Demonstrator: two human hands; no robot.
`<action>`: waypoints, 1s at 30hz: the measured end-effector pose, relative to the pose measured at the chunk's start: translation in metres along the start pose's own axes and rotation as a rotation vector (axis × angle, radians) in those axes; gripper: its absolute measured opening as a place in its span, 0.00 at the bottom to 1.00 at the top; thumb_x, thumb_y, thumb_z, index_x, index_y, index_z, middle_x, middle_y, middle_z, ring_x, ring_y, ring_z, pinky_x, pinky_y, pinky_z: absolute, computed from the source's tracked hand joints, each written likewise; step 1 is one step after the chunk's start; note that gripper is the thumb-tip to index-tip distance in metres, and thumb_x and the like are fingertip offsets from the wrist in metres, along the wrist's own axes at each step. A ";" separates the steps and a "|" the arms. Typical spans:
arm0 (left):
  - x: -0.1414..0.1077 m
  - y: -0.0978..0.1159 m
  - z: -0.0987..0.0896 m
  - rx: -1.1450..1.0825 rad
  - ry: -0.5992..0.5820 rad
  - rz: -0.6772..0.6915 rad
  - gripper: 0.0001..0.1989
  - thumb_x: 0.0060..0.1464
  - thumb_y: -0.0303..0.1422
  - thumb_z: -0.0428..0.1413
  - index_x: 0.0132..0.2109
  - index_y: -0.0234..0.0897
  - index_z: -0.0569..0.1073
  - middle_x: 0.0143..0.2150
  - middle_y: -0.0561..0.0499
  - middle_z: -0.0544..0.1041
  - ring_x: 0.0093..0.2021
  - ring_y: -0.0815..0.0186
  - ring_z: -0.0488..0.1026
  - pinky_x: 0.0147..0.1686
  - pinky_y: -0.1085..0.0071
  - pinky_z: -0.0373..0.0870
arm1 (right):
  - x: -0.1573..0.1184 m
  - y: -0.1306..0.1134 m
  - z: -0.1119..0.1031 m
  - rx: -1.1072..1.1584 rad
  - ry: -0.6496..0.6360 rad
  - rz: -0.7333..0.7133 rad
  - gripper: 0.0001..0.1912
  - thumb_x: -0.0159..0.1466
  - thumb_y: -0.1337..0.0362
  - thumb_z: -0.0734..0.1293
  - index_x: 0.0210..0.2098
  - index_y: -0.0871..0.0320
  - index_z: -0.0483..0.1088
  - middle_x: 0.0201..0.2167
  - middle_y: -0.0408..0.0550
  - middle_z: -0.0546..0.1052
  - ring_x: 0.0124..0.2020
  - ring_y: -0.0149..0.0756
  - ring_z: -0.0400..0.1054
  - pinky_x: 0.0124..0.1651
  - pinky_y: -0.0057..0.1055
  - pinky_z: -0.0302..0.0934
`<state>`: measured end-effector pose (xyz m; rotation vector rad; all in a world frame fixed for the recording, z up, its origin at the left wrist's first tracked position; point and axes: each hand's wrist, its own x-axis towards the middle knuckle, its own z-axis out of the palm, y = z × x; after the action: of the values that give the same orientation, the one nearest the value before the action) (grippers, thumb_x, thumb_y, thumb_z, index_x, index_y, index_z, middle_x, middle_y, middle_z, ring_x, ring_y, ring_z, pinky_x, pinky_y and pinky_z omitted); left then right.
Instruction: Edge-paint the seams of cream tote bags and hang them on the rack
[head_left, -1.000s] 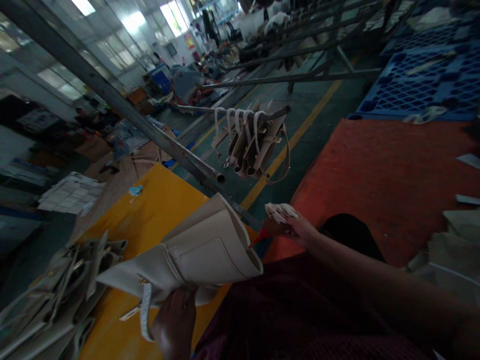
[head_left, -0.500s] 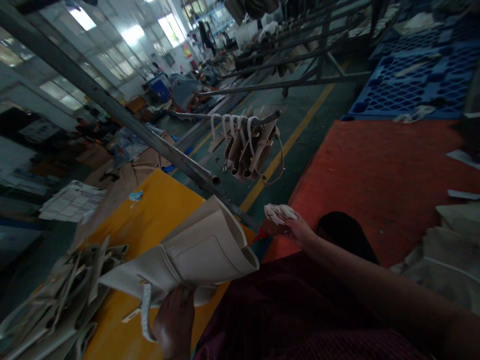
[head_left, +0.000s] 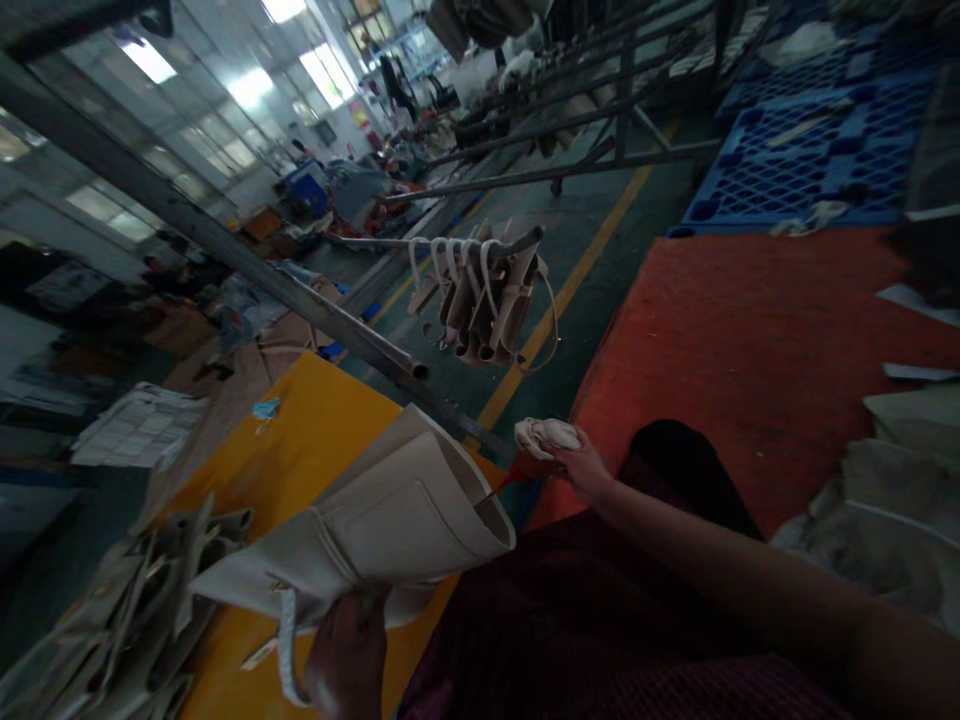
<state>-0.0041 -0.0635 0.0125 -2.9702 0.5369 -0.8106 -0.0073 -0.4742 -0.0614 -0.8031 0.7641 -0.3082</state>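
Observation:
My left hand [head_left: 346, 655] grips the underside of a cream leather handbag [head_left: 390, 530], which is folded over and has a stitched pocket on its face. A pale strap [head_left: 286, 645] hangs from the bag past that hand. My right hand [head_left: 581, 468] is shut on a crumpled white cloth [head_left: 546, 435]. A thin red-tipped item [head_left: 506, 480] sticks out of that hand towards the bag's open edge, apart from the leather. I cannot tell exactly what it is.
Bags hang from a metal rail [head_left: 442, 245] beyond the yellow table [head_left: 322, 420], which holds a stack of cream bag pieces [head_left: 127, 610]. A long metal bar [head_left: 225, 235] crosses above it. To the right lie an orange-red tabletop [head_left: 735, 340], blue plastic pallets [head_left: 817, 165] and pale material [head_left: 870, 520].
The whole scene has drifted slightly left in view. Both hands keep their hold, and the cloth and bag have shifted only a little.

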 end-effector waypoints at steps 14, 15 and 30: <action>0.007 -0.011 0.010 -0.116 -0.006 -0.055 0.16 0.69 0.46 0.60 0.34 0.45 0.74 0.31 0.46 0.82 0.35 0.54 0.81 0.35 0.64 0.71 | -0.001 -0.013 0.007 0.131 -0.154 0.027 0.37 0.34 0.62 0.89 0.42 0.48 0.74 0.43 0.45 0.85 0.44 0.48 0.81 0.34 0.34 0.74; 0.006 -0.009 0.010 -0.112 0.005 -0.059 0.15 0.70 0.46 0.60 0.35 0.45 0.74 0.32 0.47 0.82 0.35 0.54 0.81 0.36 0.64 0.71 | 0.001 -0.012 0.009 0.135 -0.152 0.026 0.38 0.34 0.62 0.89 0.42 0.48 0.74 0.43 0.45 0.85 0.45 0.49 0.81 0.35 0.35 0.75; 0.005 -0.013 0.016 -0.095 0.001 -0.032 0.12 0.68 0.44 0.61 0.38 0.45 0.74 0.33 0.47 0.82 0.37 0.52 0.82 0.38 0.62 0.73 | 0.002 -0.015 -0.015 0.061 -0.127 0.025 0.37 0.33 0.62 0.88 0.42 0.49 0.75 0.40 0.44 0.86 0.41 0.46 0.81 0.36 0.35 0.77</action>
<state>0.0121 -0.0542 0.0027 -3.0722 0.5447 -0.8121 -0.0164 -0.4931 -0.0574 -0.7480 0.6423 -0.2542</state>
